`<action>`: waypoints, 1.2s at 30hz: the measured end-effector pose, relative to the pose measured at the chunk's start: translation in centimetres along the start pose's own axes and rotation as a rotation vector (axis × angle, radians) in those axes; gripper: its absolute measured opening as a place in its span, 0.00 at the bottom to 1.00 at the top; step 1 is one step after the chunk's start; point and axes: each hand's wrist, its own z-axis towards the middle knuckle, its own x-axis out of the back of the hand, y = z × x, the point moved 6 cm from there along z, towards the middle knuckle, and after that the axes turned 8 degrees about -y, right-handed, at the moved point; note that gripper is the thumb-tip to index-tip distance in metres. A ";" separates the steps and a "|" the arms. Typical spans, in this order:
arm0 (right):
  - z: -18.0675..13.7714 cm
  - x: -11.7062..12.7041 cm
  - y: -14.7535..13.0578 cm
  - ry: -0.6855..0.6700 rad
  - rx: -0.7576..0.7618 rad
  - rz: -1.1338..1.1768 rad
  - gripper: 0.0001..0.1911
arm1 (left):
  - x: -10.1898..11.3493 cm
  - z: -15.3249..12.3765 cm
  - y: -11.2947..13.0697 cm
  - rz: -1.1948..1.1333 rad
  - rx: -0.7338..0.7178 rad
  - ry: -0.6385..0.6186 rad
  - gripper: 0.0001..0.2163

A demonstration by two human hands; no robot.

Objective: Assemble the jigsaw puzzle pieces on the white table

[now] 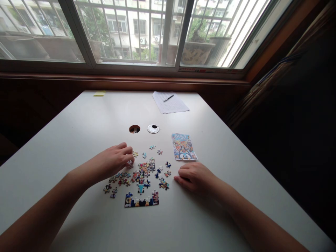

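Small colourful jigsaw pieces (143,171) lie scattered on the white table (78,133) in front of me. A joined strip of pieces (141,200) sits nearest me. My left hand (115,159) reaches over the left side of the pile, fingers curled together at a piece by its fingertips; what they pinch is too small to make out. My right hand (195,176) rests on the table just right of the pieces, fingers curled under, below a printed puzzle picture card (183,147).
A round cable hole (134,129) and its white cap (153,128) lie beyond the pieces. Farther back are a sheet of paper (170,103) with a pen (168,98) and a yellow sticky pad (99,93). A window runs behind the table; dark curtain at right.
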 end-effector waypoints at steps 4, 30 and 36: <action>0.0 0.0 0.0 -0.010 -0.007 -0.004 0.21 | 0.1 0.2 0.4 -0.006 0.018 -0.030 0.06; 0.1 0.1 -0.1 -0.003 -0.006 0.002 0.21 | -0.3 0.5 1.6 -0.391 0.111 -0.047 0.04; 0.1 0.4 -0.2 0.060 0.023 0.016 0.21 | -1.0 2.0 4.5 -0.584 0.182 -0.066 0.06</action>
